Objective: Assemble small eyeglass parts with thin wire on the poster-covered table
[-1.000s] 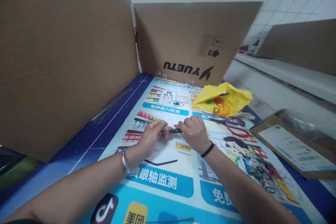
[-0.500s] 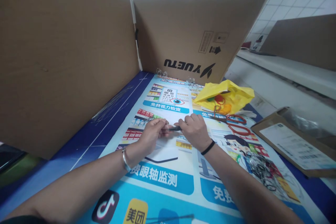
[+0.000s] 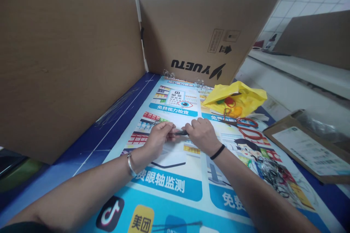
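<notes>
My right hand (image 3: pixel 202 136) is closed around a dark, narrow-nosed pair of pliers (image 3: pixel 181 132), their tip pointing left. Its grip covers the handles. Opposite it, my left hand (image 3: pixel 158 139) is pinched at the tip of the pliers, holding a thin wire that is mostly hidden by the fingers and too fine to trace. Both hands are just above a printed poster (image 3: pixel 175 184) that covers the tabletop. Scissors with red handles (image 3: pixel 248 127) lie beyond my right hand, beside a yellow bag (image 3: pixel 246 98) with coloured thread at its mouth.
Tangled dark wire loops (image 3: pixel 276 174) lie at right, near an open cardboard box (image 3: pixel 306 149). Straight thin wires (image 3: pixel 116 107) lie along the left cardboard panel (image 3: pixel 68 62). Another cardboard panel (image 3: pixel 191 29) stands at the back. Dark wire pieces (image 3: pixel 177 225) lie at the front edge.
The short wire upright at my left fingertips is no longer distinct, and the pliers' tip sits closer in among those fingers. The view has shifted slightly.
</notes>
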Motion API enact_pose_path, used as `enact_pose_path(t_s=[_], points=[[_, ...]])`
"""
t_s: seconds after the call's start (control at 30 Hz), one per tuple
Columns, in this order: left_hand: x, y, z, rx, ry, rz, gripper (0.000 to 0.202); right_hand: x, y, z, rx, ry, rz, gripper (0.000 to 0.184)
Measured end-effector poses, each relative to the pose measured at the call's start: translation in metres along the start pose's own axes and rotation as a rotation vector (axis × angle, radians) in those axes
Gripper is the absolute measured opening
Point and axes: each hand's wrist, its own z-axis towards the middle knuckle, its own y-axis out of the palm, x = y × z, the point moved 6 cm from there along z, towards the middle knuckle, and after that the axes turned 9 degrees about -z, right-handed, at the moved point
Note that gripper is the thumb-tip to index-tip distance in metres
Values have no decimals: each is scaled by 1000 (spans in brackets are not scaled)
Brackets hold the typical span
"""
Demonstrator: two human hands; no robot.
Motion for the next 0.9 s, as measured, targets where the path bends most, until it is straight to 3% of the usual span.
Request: enact_pose_path(t_s=[0.17, 0.37, 0.67, 0.9], points=[[1, -3, 1, 26, 59, 40, 24, -1, 6, -1, -99, -1, 25, 18], [8, -8, 2, 60, 169, 144, 24, -1, 7, 3, -319, 17, 95, 11], [14, -8, 3, 55, 248, 246, 23, -1, 7, 4, -588, 63, 190, 11], [22, -1, -4, 10, 326, 342, 17, 3, 4, 3, -671, 70, 275, 15]])
